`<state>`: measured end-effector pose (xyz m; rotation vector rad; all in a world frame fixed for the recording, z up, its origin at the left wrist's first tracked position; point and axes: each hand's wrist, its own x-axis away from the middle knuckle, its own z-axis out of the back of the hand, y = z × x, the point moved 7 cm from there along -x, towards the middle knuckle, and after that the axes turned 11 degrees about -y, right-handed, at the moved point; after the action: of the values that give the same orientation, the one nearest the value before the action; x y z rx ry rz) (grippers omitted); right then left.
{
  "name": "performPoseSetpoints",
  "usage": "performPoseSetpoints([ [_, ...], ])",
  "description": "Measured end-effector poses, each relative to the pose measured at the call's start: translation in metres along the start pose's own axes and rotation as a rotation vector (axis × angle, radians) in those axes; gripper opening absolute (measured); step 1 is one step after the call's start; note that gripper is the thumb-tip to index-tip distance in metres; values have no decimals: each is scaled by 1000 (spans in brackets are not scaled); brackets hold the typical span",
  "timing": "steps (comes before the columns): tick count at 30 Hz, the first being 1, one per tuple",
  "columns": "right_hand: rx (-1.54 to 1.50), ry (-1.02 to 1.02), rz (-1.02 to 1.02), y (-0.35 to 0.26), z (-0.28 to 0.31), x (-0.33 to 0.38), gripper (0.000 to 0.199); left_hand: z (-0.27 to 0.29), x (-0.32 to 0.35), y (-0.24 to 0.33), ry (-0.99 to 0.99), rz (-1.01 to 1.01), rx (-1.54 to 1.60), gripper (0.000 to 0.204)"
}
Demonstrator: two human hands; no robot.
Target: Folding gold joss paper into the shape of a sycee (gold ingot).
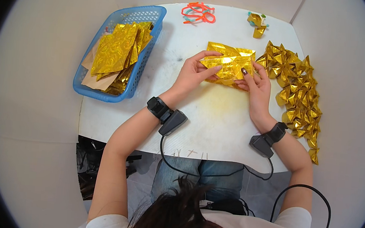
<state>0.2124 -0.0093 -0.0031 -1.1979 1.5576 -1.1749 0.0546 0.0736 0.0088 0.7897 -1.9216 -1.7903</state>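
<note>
Between my two hands is a creased sheet of gold foil paper (231, 68), held just above the white table. My left hand (194, 71) grips its left edge, thumb on top and fingers partly behind it. At the right edge my right hand (258, 84) pinches the sheet, its dark-nailed thumb on the upper face. Another flat gold area (232, 49) shows behind the held part; I cannot tell whether it belongs to the same sheet. Many folded gold paper pieces (299, 90) lie heaped to the right of my right hand.
A blue plastic basket (139, 72) at the left holds gold foil sheets (116, 48) and brown paper. Orange and teal loops (198, 13) lie at the table's far edge. Small gold pieces (258, 31) lie at the far right. Black cables (185, 172) hang from my wrist straps.
</note>
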Motion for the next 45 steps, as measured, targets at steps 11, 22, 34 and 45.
performPoseSetpoints([
  [11,63,-17,21,-5,-5,2,25,-4,0,-6,-76,40,-6,30],
  [22,93,-161,14,-8,-17,3,35,1,-1,-5,-8,43,18,31],
  [34,18,-165,-25,-1,-14,3,33,2,-1,-4,5,22,19,32],
  [45,17,-140,20,-6,-17,2,39,1,0,-3,-4,37,-21,27],
])
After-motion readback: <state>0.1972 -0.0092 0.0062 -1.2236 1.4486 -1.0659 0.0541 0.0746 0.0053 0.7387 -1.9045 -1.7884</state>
